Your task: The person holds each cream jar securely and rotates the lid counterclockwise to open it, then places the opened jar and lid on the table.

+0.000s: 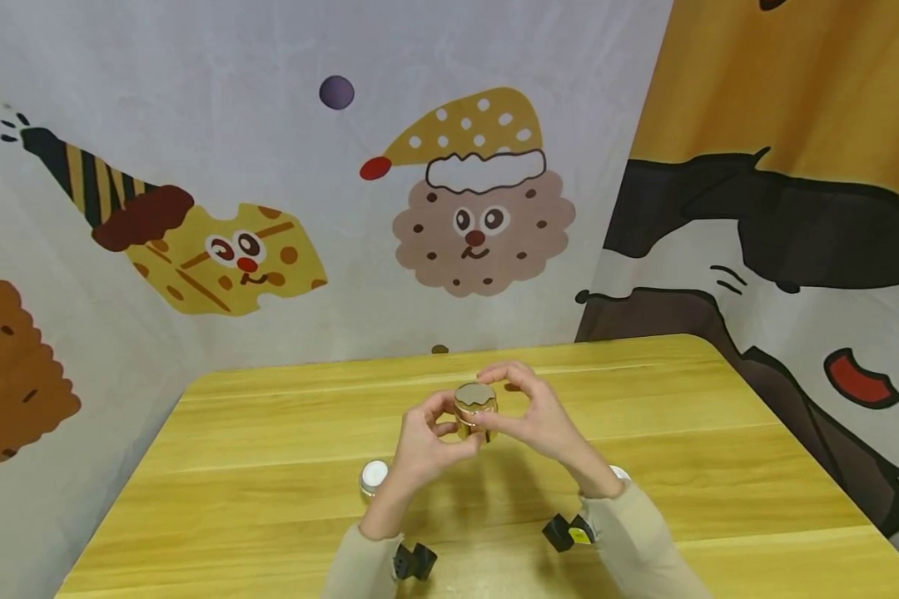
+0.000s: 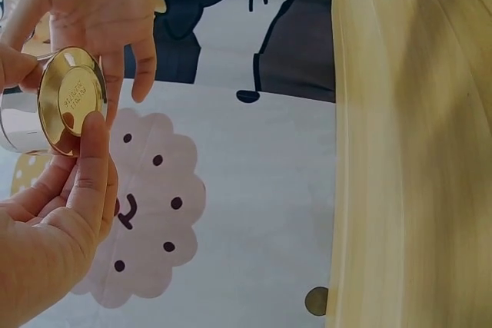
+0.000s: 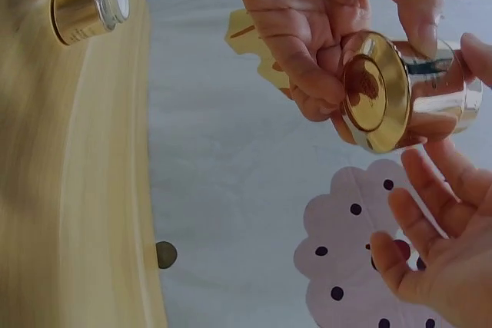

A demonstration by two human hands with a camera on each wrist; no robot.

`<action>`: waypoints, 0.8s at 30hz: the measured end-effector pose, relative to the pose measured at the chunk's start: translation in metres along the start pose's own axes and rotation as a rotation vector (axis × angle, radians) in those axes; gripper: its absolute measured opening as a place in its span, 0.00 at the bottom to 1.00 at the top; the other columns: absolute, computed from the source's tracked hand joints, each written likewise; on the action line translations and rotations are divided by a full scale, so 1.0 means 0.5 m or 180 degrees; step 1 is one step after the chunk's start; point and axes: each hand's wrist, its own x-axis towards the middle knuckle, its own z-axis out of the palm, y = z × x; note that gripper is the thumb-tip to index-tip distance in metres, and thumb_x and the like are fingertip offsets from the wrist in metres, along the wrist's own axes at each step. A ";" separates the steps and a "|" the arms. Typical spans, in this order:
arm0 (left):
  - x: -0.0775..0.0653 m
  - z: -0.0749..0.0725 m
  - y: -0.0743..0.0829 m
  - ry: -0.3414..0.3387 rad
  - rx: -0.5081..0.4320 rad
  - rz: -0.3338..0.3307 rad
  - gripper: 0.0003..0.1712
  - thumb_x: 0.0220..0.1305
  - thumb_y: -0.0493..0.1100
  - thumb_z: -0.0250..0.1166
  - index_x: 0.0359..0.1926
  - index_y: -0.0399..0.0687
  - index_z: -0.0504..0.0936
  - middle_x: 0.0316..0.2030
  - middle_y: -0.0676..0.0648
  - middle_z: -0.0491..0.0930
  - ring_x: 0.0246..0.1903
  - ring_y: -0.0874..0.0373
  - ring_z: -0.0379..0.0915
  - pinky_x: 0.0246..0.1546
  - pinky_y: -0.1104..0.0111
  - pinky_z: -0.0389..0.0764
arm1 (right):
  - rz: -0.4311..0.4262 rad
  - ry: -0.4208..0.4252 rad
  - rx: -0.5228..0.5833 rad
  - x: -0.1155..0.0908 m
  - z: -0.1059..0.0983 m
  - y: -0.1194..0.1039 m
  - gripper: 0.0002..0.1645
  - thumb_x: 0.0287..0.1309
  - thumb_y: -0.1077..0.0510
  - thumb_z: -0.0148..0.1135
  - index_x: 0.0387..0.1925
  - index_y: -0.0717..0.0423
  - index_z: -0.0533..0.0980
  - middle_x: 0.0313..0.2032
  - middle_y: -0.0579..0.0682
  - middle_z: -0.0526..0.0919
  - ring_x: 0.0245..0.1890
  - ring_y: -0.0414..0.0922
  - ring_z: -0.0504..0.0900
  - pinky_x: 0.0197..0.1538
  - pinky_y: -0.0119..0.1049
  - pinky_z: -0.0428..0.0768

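A shiny gold cosmetic jar point(image 1: 475, 409) is held up above the table between both hands, its flat lid facing upward in the head view. My left hand point(image 1: 429, 443) grips the jar's body, with fingertips on its gold base point(image 2: 81, 97) in the left wrist view. From the other side, my right hand point(image 1: 537, 416) pinches the jar near its lid between thumb and forefinger; its other fingers are spread in the right wrist view. Small raised lettering shows on the base, too blurred to read.
A second gold jar point(image 3: 79, 9) with a white top stands on the wooden table point(image 1: 270, 466), beside my left forearm. A white round thing point(image 1: 620, 472) is mostly hidden behind my right wrist. A cartoon-printed curtain point(image 1: 360, 274) hangs behind the table.
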 end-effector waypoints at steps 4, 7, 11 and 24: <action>0.000 -0.001 -0.001 -0.0038 -0.0072 0.0043 0.22 0.44 0.29 0.67 0.45 0.32 0.78 0.36 0.42 0.78 0.35 0.60 0.72 0.34 0.70 0.80 | -0.0213 -0.0220 0.0131 0.002 -0.007 0.004 0.19 0.51 0.63 0.66 0.47 0.58 0.77 0.48 0.52 0.78 0.51 0.46 0.71 0.50 0.55 0.68; -0.001 -0.001 -0.003 -0.0081 -0.0093 0.0060 0.23 0.44 0.29 0.67 0.46 0.31 0.77 0.35 0.43 0.78 0.34 0.60 0.72 0.34 0.69 0.81 | -0.0320 -0.0407 0.0265 0.004 -0.012 0.007 0.18 0.56 0.64 0.61 0.50 0.60 0.76 0.50 0.53 0.78 0.52 0.46 0.71 0.52 0.55 0.68; -0.003 -0.001 -0.006 -0.0118 -0.0111 0.0048 0.23 0.44 0.29 0.67 0.46 0.29 0.77 0.33 0.44 0.77 0.34 0.61 0.73 0.35 0.67 0.82 | -0.0406 -0.0537 0.0432 0.005 -0.014 0.010 0.19 0.59 0.66 0.57 0.52 0.67 0.74 0.52 0.58 0.76 0.54 0.48 0.69 0.54 0.56 0.66; 0.002 -0.001 -0.010 -0.0009 -0.0112 0.0092 0.23 0.44 0.28 0.65 0.46 0.28 0.76 0.36 0.37 0.77 0.36 0.61 0.73 0.35 0.69 0.81 | 0.0068 0.0096 -0.0002 -0.008 0.006 0.005 0.21 0.48 0.63 0.69 0.47 0.56 0.78 0.46 0.49 0.80 0.50 0.45 0.72 0.53 0.53 0.67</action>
